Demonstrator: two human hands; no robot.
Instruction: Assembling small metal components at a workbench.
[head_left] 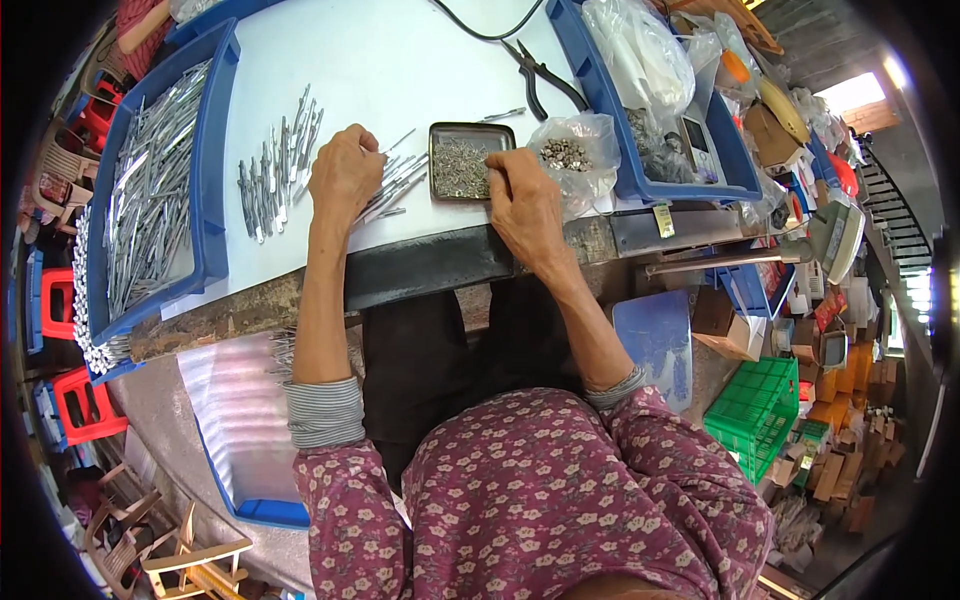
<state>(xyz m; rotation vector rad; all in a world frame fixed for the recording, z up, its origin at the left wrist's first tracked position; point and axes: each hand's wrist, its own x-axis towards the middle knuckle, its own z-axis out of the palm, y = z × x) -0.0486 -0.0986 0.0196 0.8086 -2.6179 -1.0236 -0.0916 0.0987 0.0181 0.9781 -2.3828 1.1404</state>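
Observation:
My left hand (347, 178) is curled over the white tabletop, between two groups of slim metal strips; what its fingers hold, if anything, is hidden. One group of metal strips (283, 165) lies to its left, and another bunch of metal strips (398, 187) lies just to its right. My right hand (526, 205) reaches over the right rim of a small dark square tray (434, 160). Its thumb and fingertips are pinched at a heap of tiny metal pins (462, 165) in the tray; anything between them is too small to name.
A blue bin (212, 180) full of metal strips stands at left. At right are a clear bag (597, 140) with small round metal pieces and a blue bin (640, 188) holding plastic bags. Pliers (535, 80) lie at the back. A green crate (752, 415) stands below right.

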